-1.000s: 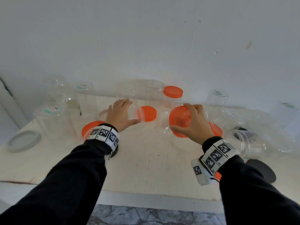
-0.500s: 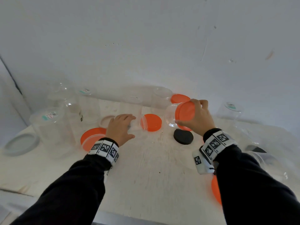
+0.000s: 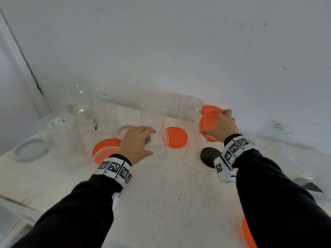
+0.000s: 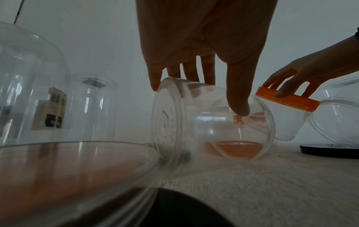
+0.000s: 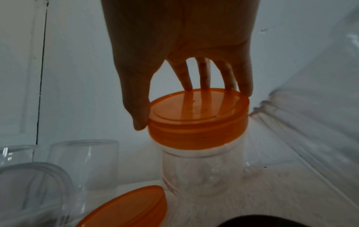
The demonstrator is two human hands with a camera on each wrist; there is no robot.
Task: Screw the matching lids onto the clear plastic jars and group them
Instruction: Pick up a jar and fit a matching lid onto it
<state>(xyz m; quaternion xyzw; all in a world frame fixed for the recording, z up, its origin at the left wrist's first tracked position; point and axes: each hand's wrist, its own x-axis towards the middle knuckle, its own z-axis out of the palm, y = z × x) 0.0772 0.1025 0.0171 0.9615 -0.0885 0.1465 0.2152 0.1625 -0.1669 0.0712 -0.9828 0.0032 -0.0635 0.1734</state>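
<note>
My right hand (image 3: 215, 122) (image 5: 194, 107) grips the orange lid (image 3: 207, 125) (image 5: 198, 132) of a small clear jar (image 5: 202, 172), thumb on one edge and fingers on the far rim. The lidded jar hangs tilted just above the table near the wall. Behind it stands another orange-lidded jar (image 3: 209, 109). My left hand (image 3: 152, 142) (image 4: 198, 95) spans a lidless clear jar (image 4: 194, 130) lying on its side, fingers over its top and thumb against its near side. A loose orange lid (image 3: 176, 137) lies by that jar's mouth.
Several clear jars (image 3: 59, 133) stand upside down at the left and along the wall. A black lid (image 3: 209, 157), a pinkish lid (image 3: 123, 131), a grey lid (image 3: 30, 149) and an orange lid (image 3: 105, 149) lie on the white table (image 3: 170, 194). More jars (image 3: 279, 133) crowd the right.
My right hand has carried the orange-lidded jar away from me toward the wall, beside the other orange-lidded jar, uncovering the black lid. My left hand stays on the lying jar.
</note>
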